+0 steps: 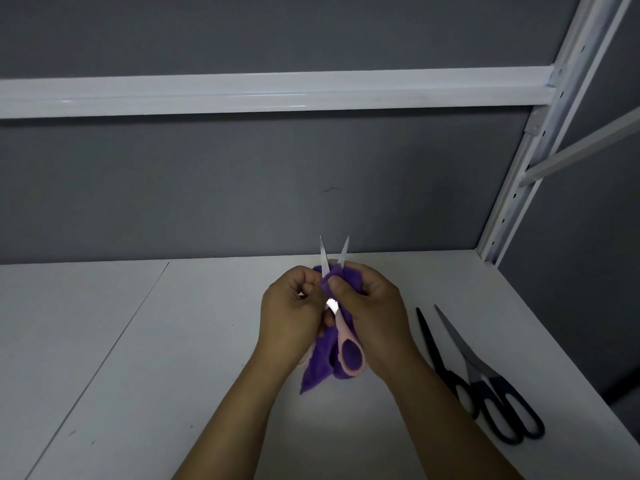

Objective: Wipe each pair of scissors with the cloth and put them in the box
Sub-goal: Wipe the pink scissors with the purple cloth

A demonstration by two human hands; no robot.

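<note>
White counter (138, 341) lies under our forearms, which rise from the bottom edge and meet over its middle. Our left hand (292, 306) curls round the pink scissors (348, 344), blades parted and pointing away. Our right hand (370, 303) pinches the purple cloth (318, 368) against one blade. Further right, well apart, lie black-bladed scissors (433, 344) and grey-bladed scissors (464, 351), handles touching, near a white shelf post (519, 188).

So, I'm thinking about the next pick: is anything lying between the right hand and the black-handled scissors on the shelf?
Nothing visible does: only bare white shelf lies between the right hand and the black-handled scissors. That hand is busy though, gripping the purple cloth around the pink scissors.
</note>
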